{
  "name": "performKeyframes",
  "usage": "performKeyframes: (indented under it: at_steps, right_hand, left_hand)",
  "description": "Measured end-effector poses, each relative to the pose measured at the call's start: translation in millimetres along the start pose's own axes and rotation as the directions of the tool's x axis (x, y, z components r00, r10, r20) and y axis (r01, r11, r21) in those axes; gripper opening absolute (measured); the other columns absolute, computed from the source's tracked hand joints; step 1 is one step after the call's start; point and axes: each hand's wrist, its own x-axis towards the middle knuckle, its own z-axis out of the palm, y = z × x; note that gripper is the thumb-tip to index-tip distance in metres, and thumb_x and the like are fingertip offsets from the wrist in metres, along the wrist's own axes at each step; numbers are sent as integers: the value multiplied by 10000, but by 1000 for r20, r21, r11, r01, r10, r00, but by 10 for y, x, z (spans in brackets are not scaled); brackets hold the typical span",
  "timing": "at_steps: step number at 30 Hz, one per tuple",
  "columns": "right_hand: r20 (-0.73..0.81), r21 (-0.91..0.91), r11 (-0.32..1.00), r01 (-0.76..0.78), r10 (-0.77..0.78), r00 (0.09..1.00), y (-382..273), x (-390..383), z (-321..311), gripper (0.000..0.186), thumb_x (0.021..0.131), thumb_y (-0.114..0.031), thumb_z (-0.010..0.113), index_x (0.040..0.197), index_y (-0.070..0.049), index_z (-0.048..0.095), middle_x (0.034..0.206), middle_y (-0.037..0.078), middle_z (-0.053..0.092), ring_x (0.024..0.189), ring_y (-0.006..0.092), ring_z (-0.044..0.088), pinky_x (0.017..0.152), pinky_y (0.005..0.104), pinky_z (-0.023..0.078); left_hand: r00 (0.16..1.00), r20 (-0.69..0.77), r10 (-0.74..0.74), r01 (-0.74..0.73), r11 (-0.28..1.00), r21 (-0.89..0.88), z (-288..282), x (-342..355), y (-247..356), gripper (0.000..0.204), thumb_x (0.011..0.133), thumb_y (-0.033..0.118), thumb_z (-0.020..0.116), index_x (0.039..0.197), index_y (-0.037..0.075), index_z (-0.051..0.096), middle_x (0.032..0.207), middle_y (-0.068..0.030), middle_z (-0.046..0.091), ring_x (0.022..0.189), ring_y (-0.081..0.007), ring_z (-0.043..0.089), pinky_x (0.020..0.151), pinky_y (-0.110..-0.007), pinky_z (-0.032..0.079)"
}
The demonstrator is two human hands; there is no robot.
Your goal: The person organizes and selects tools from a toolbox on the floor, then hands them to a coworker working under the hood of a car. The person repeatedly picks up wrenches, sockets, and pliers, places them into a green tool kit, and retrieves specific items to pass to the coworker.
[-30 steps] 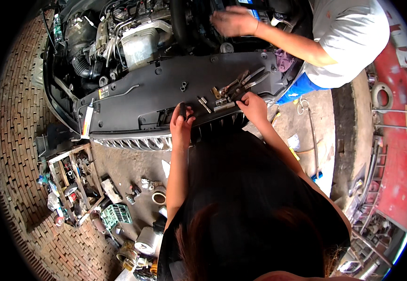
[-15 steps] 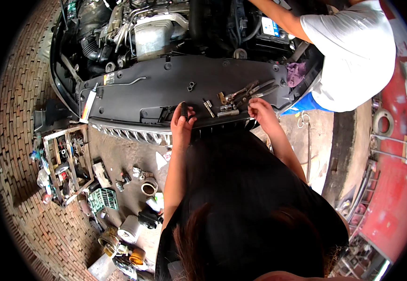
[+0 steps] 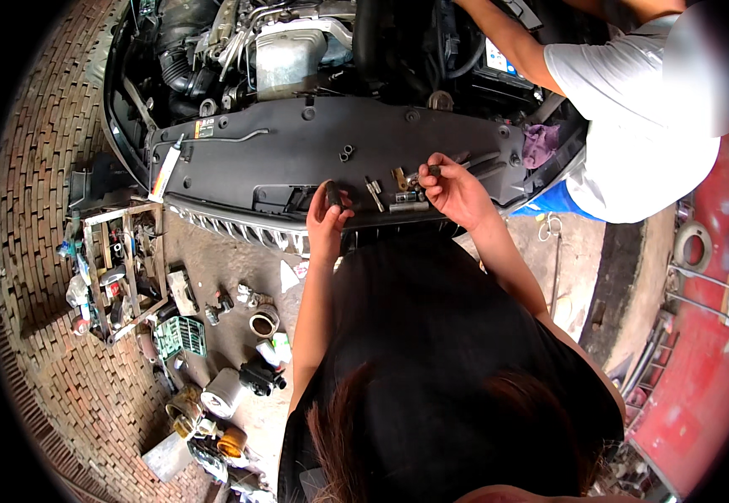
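Note:
Upright in my left hand point(image 3: 325, 235) is a short dark cylindrical piece point(image 3: 333, 194), gripped between fingers and thumb above the front edge of the black engine-bay cover point(image 3: 297, 151). My right hand point(image 3: 461, 199) pinches a small dark piece point(image 3: 434, 171) whose kind is too small to make out. It hovers over a group of hand tools and hides part of them. Left of that hand lie a brass-coloured tool end point(image 3: 400, 178), a silver socket point(image 3: 404, 197) and a slim metal rod point(image 3: 374, 194). Two small rings or sockets point(image 3: 346, 153) rest farther up the cover.
A white tube point(image 3: 166, 172) and a bent metal rod point(image 3: 226, 137) lie on the cover's left. Beyond is the open engine point(image 3: 289, 63). A co-worker in a white shirt point(image 3: 624, 92) reaches in from the right, near a purple rag point(image 3: 541, 144). Floor clutter includes a green basket point(image 3: 182, 337).
My right hand has moved up and left over the tools, and a small dark piece now shows in its fingertips. My left hand keeps its dark cylindrical piece. The view has shifted slightly.

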Motion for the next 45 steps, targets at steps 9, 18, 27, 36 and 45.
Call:
performKeyframes:
  at_steps: [9,18,27,36,45]
  right_hand:
    - [-1,30,998,-51,51,999,-51,-2,-52,108,859,-80,553,947,-17,548,948,104,564,779,129,524,658,220,468]
    - [-123,-295,955,-29,-8,992,47,-28,-135,36,837,-52,504,862,-51,531,867,87,574,705,107,523,630,213,436]
    - [-160,-445,894,-53,-20,987,77,-20,-120,66,867,-79,535,917,-36,538,882,55,554,735,82,505,651,192,429]
    - [-170,-592,804,-60,-52,984,122,127,-141,35,869,-58,544,892,-42,564,854,48,612,721,62,519,640,177,427]
    - [-258,-243,968,-69,4,966,245,121,-60,149,911,-110,560,1009,-7,604,933,62,623,750,65,563,668,178,479]
  left_hand:
    - [1000,-19,-20,20,1000,-22,0,12,-5,626,809,162,692,1339,13,394,1107,-126,573,938,-181,584,761,-279,521]
    - [999,-31,-39,39,999,23,37,-1,37,631,806,147,692,1344,24,387,1091,-113,570,932,-170,580,751,-267,506]
    - [998,-19,-53,53,998,19,52,-7,39,654,804,151,697,1357,28,370,1103,-104,570,947,-176,582,756,-281,507]
    - [998,-30,-52,52,999,-8,34,-22,46,651,801,100,685,1361,20,362,1089,-108,574,927,-180,588,748,-283,506]
    - [1000,-20,-5,7,998,63,31,-11,9,644,802,143,690,1357,37,382,1087,-108,582,924,-169,586,741,-279,510]
